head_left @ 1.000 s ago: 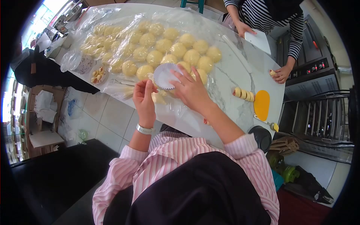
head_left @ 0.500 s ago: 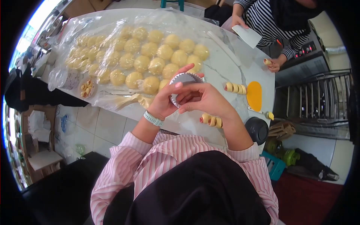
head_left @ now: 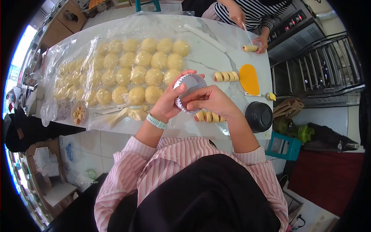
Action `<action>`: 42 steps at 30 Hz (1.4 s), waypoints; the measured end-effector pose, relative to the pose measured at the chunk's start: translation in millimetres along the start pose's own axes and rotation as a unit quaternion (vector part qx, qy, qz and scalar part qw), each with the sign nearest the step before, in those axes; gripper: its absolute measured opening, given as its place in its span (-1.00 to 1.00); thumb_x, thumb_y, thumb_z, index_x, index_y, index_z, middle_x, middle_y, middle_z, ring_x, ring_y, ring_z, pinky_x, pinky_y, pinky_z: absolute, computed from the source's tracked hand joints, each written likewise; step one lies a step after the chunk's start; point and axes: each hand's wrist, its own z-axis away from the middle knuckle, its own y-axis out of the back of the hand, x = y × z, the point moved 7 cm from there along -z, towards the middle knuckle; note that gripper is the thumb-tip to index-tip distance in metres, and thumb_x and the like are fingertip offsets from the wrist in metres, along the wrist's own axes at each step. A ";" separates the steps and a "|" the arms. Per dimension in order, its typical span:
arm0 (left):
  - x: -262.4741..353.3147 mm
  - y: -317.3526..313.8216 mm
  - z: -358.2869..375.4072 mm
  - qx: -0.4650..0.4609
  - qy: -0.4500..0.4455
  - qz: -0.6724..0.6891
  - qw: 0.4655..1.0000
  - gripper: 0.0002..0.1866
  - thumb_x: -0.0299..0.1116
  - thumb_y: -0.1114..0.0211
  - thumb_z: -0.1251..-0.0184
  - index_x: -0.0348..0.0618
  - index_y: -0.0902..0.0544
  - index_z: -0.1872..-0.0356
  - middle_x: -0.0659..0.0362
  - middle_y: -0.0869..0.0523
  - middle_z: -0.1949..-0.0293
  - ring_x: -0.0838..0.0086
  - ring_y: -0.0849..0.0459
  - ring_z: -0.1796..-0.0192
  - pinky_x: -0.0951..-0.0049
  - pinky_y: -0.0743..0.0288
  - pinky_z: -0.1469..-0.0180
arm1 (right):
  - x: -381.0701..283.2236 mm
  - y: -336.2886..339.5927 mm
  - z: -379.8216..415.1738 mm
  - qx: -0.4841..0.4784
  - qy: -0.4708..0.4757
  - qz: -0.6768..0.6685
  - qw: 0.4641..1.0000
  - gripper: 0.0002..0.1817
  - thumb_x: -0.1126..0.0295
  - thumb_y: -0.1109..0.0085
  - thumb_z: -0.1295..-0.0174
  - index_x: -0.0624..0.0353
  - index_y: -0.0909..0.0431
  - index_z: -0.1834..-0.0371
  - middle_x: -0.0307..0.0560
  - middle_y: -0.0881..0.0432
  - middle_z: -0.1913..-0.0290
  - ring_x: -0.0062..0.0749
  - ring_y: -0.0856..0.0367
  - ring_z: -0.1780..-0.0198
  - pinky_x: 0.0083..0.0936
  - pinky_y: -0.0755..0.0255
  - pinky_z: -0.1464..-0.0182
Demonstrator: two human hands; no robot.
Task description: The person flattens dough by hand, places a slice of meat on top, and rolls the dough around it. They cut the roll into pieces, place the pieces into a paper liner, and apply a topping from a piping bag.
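Observation:
A stack of white fluted paper baking cups (head_left: 187,86) is held over the table's near side, its open mouth facing up. My left hand (head_left: 168,101) grips it, thumb on the near side and fingers round the back. My right hand (head_left: 213,101) has its fingers pinched at the cups' lower right rim; whether a single cup is between them is hard to see. Just below that hand lies a sliced dough roll with a reddish filling (head_left: 208,116). A second sliced roll (head_left: 227,76) sits farther back.
Dough balls (head_left: 138,75) in rows lie under clear plastic on the left. An orange scraper (head_left: 248,79), a black bowl (head_left: 259,116) and a brush (head_left: 266,96) are at the right. Across the table, a co-worker's hands (head_left: 236,16) hold a white scraper at a roll (head_left: 250,48).
The view has shifted, so the table appears further left. My right fingers have moved from inside the cups to their rim. The co-worker has brought the white scraper down to the roll.

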 end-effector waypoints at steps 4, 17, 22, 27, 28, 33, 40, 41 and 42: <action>-5.8 -6.3 -6.7 -0.012 0.015 -0.004 1.000 -0.23 0.08 -0.29 -0.24 -0.13 -0.22 -0.34 -0.13 -0.28 -0.35 0.10 -0.41 -0.32 0.12 -0.39 -0.32 | -3.2 2.9 7.9 -0.013 0.013 -0.005 1.000 -0.75 0.56 -0.39 -0.07 0.30 -0.69 0.15 -0.15 -0.73 0.24 -0.56 -0.66 0.19 -0.60 -0.53 0.07; -17.6 5.6 -20.1 0.025 0.025 0.014 0.999 -0.24 0.02 -0.30 -0.26 -0.13 -0.21 -0.35 -0.07 -0.36 -0.31 0.16 -0.46 -0.28 0.19 -0.48 -0.22 | -2.3 18.4 14.3 0.125 0.081 0.159 0.976 -0.83 0.42 -0.09 -0.37 0.30 -0.55 0.12 -0.21 -0.67 0.30 -0.63 -0.58 0.29 -0.63 -0.44 0.24; 3.7 18.0 -30.9 0.117 0.003 -0.037 0.992 -0.33 -0.44 -0.36 -0.23 -0.16 -0.25 -0.33 0.11 -0.51 -0.10 0.43 -0.52 -0.15 0.33 -0.46 -0.17 | -21.1 38.5 17.5 0.360 0.198 0.047 0.911 -0.80 0.32 0.11 -0.49 0.24 -0.42 0.12 -0.27 -0.54 0.34 -0.68 -0.45 0.34 -0.65 -0.40 0.27; 69.2 40.5 -13.2 0.254 -0.235 -0.460 0.818 -0.31 -0.39 -0.33 -0.30 -0.26 -0.17 -0.38 0.04 -0.44 -0.18 0.39 -0.48 -0.18 0.38 -0.38 -0.21 | -34.3 58.6 27.9 0.399 0.327 0.044 0.856 -0.84 0.36 0.02 -0.46 0.20 -0.49 0.08 -0.26 -0.56 0.20 -0.67 -0.48 0.15 -0.70 -0.38 0.07; 81.5 28.3 -5.2 0.271 -0.301 -0.580 0.707 -0.30 -0.38 -0.32 -0.32 -0.28 -0.16 -0.38 0.03 -0.43 -0.19 0.38 -0.47 -0.19 0.40 -0.37 -0.22 | -43.2 49.7 34.5 0.399 0.328 0.144 0.844 -0.86 0.39 -0.01 -0.44 0.19 -0.50 0.10 -0.24 -0.57 0.21 -0.64 -0.49 0.14 -0.69 -0.39 0.07; 46.8 17.7 -3.1 0.155 -0.051 -0.397 0.903 -0.45 -0.35 -0.21 -0.40 -0.25 -0.28 -0.35 0.12 -0.55 -0.02 0.47 -0.56 0.00 0.51 -0.42 -0.05 | -30.5 -18.8 28.5 0.215 0.371 0.519 0.739 -0.87 0.48 -0.20 -0.21 0.18 -0.56 0.18 -0.09 -0.62 0.26 -0.27 -0.59 0.14 -0.42 -0.41 -0.02; 63.4 67.7 36.7 0.163 -0.093 -0.550 0.814 -0.76 -0.43 -0.14 -0.42 -0.28 -0.50 -0.03 0.14 -0.62 0.45 0.50 -0.53 0.44 0.48 -0.37 0.39 | 10.9 10.3 60.7 0.329 0.184 0.436 0.817 -0.55 0.48 -0.34 0.06 0.15 -0.52 0.02 -0.01 -0.57 0.04 -0.04 -0.51 -0.04 -0.33 -0.39 -0.13; 66.5 67.5 46.6 0.163 -0.101 -0.592 0.783 -0.80 -0.44 -0.13 -0.42 -0.29 -0.50 0.01 0.10 -0.61 0.47 0.46 -0.52 0.47 0.45 -0.35 0.41 | 25.8 5.1 54.8 0.264 0.166 0.491 0.814 -0.55 0.47 -0.34 0.06 0.17 -0.52 0.02 0.00 -0.58 0.04 -0.05 -0.51 -0.04 -0.33 -0.39 -0.12; 72.2 54.7 55.5 0.178 -0.024 -0.641 0.746 -0.87 -0.43 -0.12 -0.42 -0.28 -0.49 0.14 0.01 -0.57 0.51 0.37 -0.50 0.50 0.38 -0.34 0.42 | 43.4 0.3 49.6 0.198 0.147 0.540 0.805 -0.55 0.45 -0.35 0.07 0.18 -0.52 0.03 0.00 -0.58 0.04 -0.06 -0.51 -0.04 -0.32 -0.39 -0.12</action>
